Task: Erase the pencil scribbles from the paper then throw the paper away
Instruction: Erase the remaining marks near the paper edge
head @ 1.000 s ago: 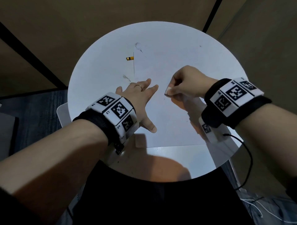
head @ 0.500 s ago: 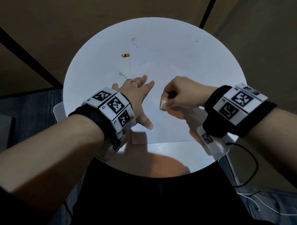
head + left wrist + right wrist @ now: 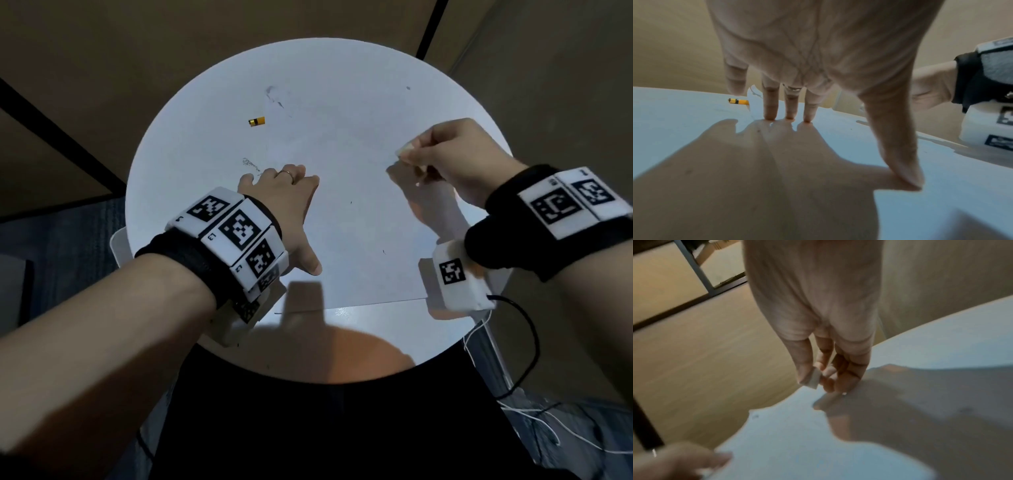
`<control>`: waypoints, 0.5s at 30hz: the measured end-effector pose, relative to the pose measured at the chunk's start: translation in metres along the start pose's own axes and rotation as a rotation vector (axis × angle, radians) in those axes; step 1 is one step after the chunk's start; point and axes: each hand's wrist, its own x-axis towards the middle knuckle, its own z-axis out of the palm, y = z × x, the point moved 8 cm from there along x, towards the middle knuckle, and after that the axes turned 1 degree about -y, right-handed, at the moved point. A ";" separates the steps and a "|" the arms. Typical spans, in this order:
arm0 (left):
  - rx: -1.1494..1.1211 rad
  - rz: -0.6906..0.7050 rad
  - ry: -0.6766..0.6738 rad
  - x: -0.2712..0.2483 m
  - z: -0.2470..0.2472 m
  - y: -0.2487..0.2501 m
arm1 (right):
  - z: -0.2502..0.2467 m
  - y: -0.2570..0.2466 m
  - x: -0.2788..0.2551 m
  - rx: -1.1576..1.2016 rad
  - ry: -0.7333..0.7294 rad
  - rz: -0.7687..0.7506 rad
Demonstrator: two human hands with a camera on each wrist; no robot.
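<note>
A white sheet of paper [image 3: 346,219] lies on the round white table [image 3: 191,164]. My left hand [image 3: 284,205] lies flat on the paper's left part, fingers [image 3: 770,112] straight and thumb spread, pressing it down. My right hand [image 3: 445,154] pinches a small white eraser [image 3: 404,150] between thumb and fingertips, just above the paper's right part; the eraser [image 3: 813,378] shows clearly in the right wrist view. Faint pencil marks [image 3: 274,97] remain near the paper's far left corner, and a few tiny specks [image 3: 383,251] dot the near part.
A short yellow and black pencil stub [image 3: 256,121] lies on the table beyond my left hand, just left of the paper; the stub [image 3: 737,101] is also in the left wrist view. A grey smudge [image 3: 250,163] marks the table. A black cable [image 3: 527,329] hangs at the right.
My right hand has moved with the eraser from the paper's middle out to the right and farther away. The left hand has stayed pressed on the paper.
</note>
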 end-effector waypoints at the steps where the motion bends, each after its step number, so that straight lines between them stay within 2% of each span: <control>1: -0.008 0.000 0.018 0.001 -0.004 0.004 | -0.003 0.006 -0.002 0.021 -0.017 0.038; 4: -0.082 0.030 0.042 0.008 -0.012 0.016 | -0.002 0.016 -0.005 0.017 -0.066 0.080; 8: -0.115 0.078 0.007 0.019 -0.012 0.030 | -0.003 0.021 -0.003 0.104 -0.062 0.105; 10: -0.088 0.069 -0.008 0.021 -0.011 0.031 | -0.004 0.024 0.003 -0.004 -0.056 0.088; 13: -0.036 0.063 -0.004 0.022 -0.010 0.032 | -0.005 0.016 0.011 -0.294 -0.024 0.013; 15: -0.025 0.064 -0.005 0.023 -0.009 0.031 | 0.012 0.002 0.010 -0.446 -0.083 -0.062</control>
